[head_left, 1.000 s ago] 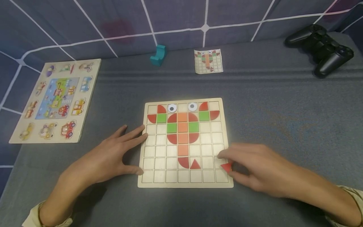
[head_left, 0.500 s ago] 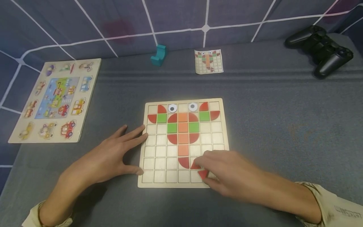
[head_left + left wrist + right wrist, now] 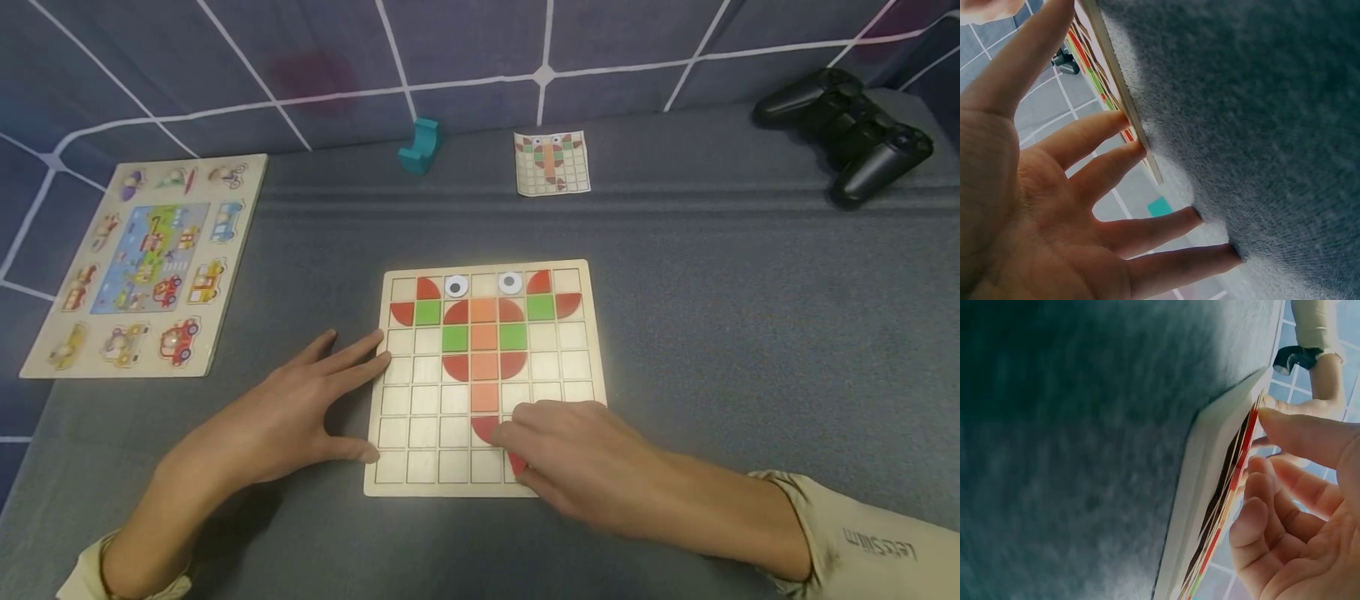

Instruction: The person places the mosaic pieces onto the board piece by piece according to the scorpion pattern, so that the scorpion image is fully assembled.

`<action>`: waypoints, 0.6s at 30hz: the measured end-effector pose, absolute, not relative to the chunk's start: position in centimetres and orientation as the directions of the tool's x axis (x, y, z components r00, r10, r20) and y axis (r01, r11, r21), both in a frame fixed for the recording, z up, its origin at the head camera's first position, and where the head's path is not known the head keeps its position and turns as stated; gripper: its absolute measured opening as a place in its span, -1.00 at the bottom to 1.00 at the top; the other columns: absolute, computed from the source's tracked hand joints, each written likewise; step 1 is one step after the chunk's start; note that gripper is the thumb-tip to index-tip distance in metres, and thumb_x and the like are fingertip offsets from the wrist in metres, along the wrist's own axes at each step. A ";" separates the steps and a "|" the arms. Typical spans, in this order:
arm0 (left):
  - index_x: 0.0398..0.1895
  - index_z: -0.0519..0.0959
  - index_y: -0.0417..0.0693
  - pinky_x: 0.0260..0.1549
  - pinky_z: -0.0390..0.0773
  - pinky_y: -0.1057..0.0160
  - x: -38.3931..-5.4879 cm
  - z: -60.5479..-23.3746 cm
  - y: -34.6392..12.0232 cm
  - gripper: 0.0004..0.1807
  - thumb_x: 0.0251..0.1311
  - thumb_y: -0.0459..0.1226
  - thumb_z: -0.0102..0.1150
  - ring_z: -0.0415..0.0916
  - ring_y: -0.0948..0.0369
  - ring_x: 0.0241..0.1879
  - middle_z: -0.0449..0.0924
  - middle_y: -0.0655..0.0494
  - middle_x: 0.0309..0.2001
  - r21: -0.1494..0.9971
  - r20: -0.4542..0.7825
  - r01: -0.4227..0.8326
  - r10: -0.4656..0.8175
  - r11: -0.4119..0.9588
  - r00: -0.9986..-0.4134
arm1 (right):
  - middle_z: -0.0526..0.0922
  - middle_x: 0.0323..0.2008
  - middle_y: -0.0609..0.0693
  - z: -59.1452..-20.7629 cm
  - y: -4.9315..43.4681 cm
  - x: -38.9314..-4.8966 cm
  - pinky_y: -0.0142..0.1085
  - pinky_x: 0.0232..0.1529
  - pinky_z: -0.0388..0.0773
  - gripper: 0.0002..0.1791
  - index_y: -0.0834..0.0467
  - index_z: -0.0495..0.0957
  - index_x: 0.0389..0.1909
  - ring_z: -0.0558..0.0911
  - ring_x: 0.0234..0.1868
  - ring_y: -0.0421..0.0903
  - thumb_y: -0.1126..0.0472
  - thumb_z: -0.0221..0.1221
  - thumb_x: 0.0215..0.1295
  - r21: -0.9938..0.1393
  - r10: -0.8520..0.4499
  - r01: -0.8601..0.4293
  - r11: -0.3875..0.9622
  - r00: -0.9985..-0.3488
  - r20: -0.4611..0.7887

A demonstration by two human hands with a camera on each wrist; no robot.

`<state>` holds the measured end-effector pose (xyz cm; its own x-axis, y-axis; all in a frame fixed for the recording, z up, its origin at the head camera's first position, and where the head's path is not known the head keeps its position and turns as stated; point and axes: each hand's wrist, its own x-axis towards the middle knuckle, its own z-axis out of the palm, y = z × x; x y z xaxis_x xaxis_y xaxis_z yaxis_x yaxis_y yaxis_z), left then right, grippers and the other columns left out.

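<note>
A wooden grid board [image 3: 424, 431] lies flat, with red, green and orange pieces and two googly eyes set in its squares. My left hand [image 3: 292, 412] is spread at the board's left edge. In the left wrist view, two fingertips [image 3: 1136, 149] touch the board's side and the other two rest on the cloth. Over the lower right squares, my right hand [image 3: 570, 454] pinches a red triangle [image 3: 516, 463] between thumb and index finger, low at the board. A red quarter-circle [image 3: 483, 427] is just beside the index fingertip. The other red triangle is hidden beneath the hand.
Behind the board lies a small printed pattern card [image 3: 553, 171], with a teal curved block [image 3: 420, 148] to its left. A wooden vehicle puzzle [image 3: 225, 300] lies at the left. At the far right is a black game controller [image 3: 847, 133]. Grey cloth covers the surface.
My right hand has moved left from the board's right edge, bringing the red triangle over the bottom rows and covering the other triangle. My left hand has stayed in place.
</note>
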<state>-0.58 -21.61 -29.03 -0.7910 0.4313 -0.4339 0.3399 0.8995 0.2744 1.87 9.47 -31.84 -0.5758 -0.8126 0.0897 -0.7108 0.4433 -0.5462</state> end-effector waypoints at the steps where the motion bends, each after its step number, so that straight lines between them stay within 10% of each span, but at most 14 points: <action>1: 0.48 0.29 0.11 0.08 0.19 -0.49 -0.6 -29.0 -21.6 0.12 -0.21 0.31 0.43 -0.09 -0.40 0.41 0.00 0.13 0.55 0.276 -0.434 0.340 0.432 0.899 -0.790 | 0.45 -0.49 -0.25 -31.8 9.5 1.8 -0.53 -0.55 0.29 -0.72 0.04 0.61 -0.15 0.36 -0.51 -0.35 0.33 0.34 0.11 -0.543 -0.814 -0.712 0.445 -0.574 0.085; 18: 0.48 0.30 0.11 0.08 0.18 -0.51 -0.6 -29.0 -21.5 0.13 -0.23 0.29 0.46 -0.09 -0.41 0.41 -0.01 0.11 0.55 0.274 -0.446 0.323 0.417 0.906 -0.792 | 0.52 -0.43 -0.21 -31.6 9.5 1.4 -0.50 -0.50 0.38 -0.67 0.05 0.64 -0.13 0.44 -0.45 -0.31 0.31 0.41 0.06 -0.513 -0.811 -0.706 0.489 -0.584 0.032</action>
<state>-0.58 -21.52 -29.04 -0.7920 0.4170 -0.4459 0.3229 0.9060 0.2737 1.38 9.52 -31.59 -0.5843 -0.8109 0.0318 -0.7060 0.4887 -0.5126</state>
